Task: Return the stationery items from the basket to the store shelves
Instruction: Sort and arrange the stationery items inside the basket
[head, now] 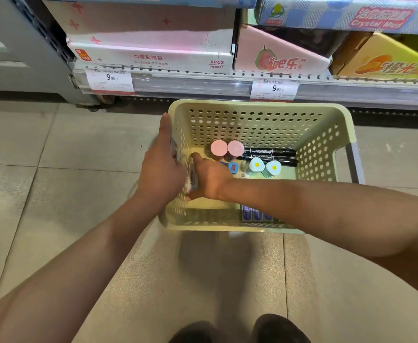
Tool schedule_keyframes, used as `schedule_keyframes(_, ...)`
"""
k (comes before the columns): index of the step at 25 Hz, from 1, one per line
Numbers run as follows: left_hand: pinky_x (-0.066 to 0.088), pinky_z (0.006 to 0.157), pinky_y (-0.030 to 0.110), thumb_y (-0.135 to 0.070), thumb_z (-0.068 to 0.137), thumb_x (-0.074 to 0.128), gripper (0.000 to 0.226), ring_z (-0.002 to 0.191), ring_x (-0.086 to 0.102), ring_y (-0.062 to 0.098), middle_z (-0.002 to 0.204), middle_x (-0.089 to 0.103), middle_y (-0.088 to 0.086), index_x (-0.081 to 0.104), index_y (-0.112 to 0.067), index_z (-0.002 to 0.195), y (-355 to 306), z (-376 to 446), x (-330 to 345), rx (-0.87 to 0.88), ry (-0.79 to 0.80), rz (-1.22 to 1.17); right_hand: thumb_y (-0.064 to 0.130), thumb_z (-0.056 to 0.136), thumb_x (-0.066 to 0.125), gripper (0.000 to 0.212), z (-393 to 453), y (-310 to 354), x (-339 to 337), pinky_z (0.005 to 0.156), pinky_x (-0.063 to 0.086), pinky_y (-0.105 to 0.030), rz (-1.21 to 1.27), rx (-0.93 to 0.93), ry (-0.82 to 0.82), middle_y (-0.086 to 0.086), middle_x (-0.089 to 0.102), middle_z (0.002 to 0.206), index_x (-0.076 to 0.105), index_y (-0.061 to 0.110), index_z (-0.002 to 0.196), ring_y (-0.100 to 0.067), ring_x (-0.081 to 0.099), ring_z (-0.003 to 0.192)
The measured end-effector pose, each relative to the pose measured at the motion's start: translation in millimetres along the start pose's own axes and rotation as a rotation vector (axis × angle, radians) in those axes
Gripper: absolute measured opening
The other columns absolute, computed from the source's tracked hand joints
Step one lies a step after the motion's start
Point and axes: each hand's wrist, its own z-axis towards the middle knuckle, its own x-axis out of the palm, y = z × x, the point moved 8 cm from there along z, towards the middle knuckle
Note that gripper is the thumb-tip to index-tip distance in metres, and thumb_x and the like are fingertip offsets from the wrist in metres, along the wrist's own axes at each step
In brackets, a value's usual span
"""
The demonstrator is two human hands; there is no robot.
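A pale green perforated basket (257, 112) stands on the floor below the shelf. Inside lie two pink-capped jars (227, 148), two black markers (269, 152), two egg-topped pale blue items (265, 166), a small blue item (233, 167) and blue packets (256, 214) at the near wall. My left hand (162, 167) presses against the basket's left wall from outside. My right hand (209, 179) is inside the basket, its fingers closed around a thin flat packet (192, 179) that stands against the left wall.
The low shelf edge (190, 81) carries two 9.90 price tags. Above it sit a pink-white box (151, 55), a pink guava box (279, 59) and a yellow orange box (388, 63). Tiled floor surrounds the basket; my shoes (237, 330) are at the bottom.
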Motion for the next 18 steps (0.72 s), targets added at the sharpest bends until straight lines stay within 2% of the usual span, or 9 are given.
schedule_keyframes(2, 0.042, 0.086, 0.033, -0.008, 0.089, 0.047, 0.081, 0.108, 0.055, 0.027, 0.135, 0.048, 0.008, -0.001, -0.033, 0.15, 0.9, 1.4, 0.5, 0.002, -0.002, 0.001, 0.039, 0.064, 0.082, 0.081, 4.2, -1.1, 0.5, 0.063, 0.042, -0.031, -0.059, -0.02, 0.039, -0.013, 0.062, 0.112, 0.037, 0.006, 0.123, -0.033, 0.062, 0.1)
schedule_keyframes(6, 0.04, 0.076, 0.029, -0.003, 0.088, 0.045, 0.082, 0.091, 0.049, 0.016, 0.132, 0.051, 0.009, -0.001, -0.033, 0.15, 0.3, 1.9, 0.3, 0.024, -0.005, 0.014, 0.035, 0.067, 0.08, 0.08, 4.2, 2.9, 13.2, 0.068, 0.044, -0.031, -0.07, -0.035, 0.041, -0.012, 0.061, 0.115, 0.036, 0.006, 0.126, -0.032, 0.062, 0.103)
schedule_keyframes(10, 0.04, 0.078, 0.027, -0.004, 0.09, 0.046, 0.08, 0.103, 0.054, 0.02, 0.136, 0.048, 0.008, -0.001, -0.031, 0.15, 0.1, 1.5, 0.3, 0.026, -0.016, 0.024, 0.03, 0.075, 0.074, 0.071, 5.9, 3.8, 16.7, 0.074, 0.049, -0.035, -0.036, -0.032, -0.036, -0.016, 0.057, 0.12, 0.036, 0.005, 0.129, -0.035, 0.06, 0.107)
schedule_keyframes(14, 0.046, 0.087, 0.036, -0.007, 0.091, 0.047, 0.08, 0.112, 0.055, 0.028, 0.136, 0.048, 0.008, -0.001, -0.032, 0.15, -1.2, 1.0, -0.8, 0.027, -0.02, 0.022, 0.032, 0.08, 0.066, 0.063, 2.2, 4.6, 17.4, 0.076, 0.048, -0.033, -0.036, -0.081, 0.017, -0.019, 0.056, 0.118, 0.04, 0.002, 0.128, -0.035, 0.058, 0.104)
schedule_keyframes(16, 0.046, 0.092, 0.042, -0.01, 0.09, 0.047, 0.08, 0.114, 0.054, 0.029, 0.137, 0.048, 0.009, -0.001, -0.031, 0.15, -3.2, 0.1, -1.9, 0.036, -0.018, 0.018, 0.03, 0.087, 0.057, 0.049, -4.1, 5.6, 14.1, 0.076, 0.046, -0.034, -0.073, -0.141, 0.022, -0.022, 0.056, 0.112, 0.045, 0.0, 0.124, -0.037, 0.058, 0.099)
schedule_keyframes(18, 0.045, 0.093, 0.042, -0.011, 0.09, 0.048, 0.08, 0.114, 0.053, 0.03, 0.135, 0.049, 0.011, -0.001, -0.03, 0.15, -5.1, -1.4, -2.4, 0.047, -0.014, 0.018, 0.021, 0.092, 0.048, 0.031, -12.6, 6.5, 4.5, 0.073, 0.046, -0.034, -0.078, -0.208, -0.046, -0.022, 0.059, 0.103, 0.052, 0.0, 0.115, -0.035, 0.059, 0.089)
